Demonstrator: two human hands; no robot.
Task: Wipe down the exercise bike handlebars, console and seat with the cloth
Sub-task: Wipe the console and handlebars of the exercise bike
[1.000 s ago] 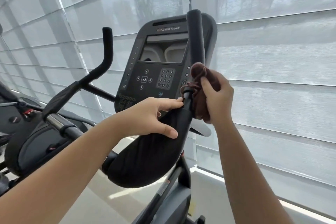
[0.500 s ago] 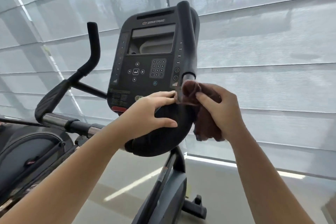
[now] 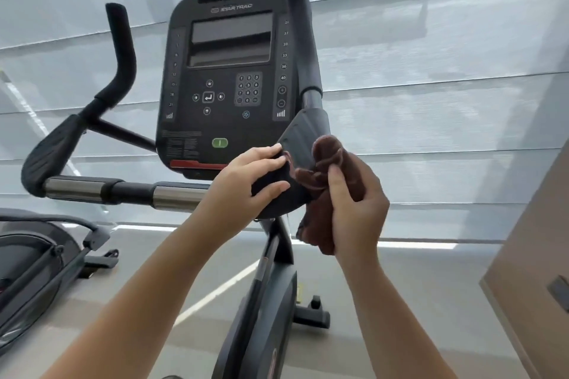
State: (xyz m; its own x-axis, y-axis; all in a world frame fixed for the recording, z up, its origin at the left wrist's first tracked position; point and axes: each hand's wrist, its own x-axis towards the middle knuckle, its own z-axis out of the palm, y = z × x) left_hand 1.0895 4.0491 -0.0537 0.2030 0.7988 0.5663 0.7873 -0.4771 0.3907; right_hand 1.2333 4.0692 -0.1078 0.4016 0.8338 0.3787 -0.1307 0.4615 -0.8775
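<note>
Step in hand: wiping right handlebar pad [image 3: 303, 138], just below-right of console [image 3: 228, 71]; right hand [image 3: 357, 203] fingers curled tight round bunched cloth [image 3: 326, 163], which touches the pad; left hand [image 3: 255, 175] fingers and thumb clasp the pad's near end. Next, judged: sweep along the pad, then the console; left hand blocks that path; seat not in view; second machine [image 3: 37, 255] well below-left of console.

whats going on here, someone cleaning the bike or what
A person is wiping down an exercise bike. Their right hand grips a bunched brown cloth and holds it against the handlebar pad on the right side, while the left hand holds the same pad's near end, thumb underneath. The console just above is not being touched right now, and the seat is out of view.
</note>
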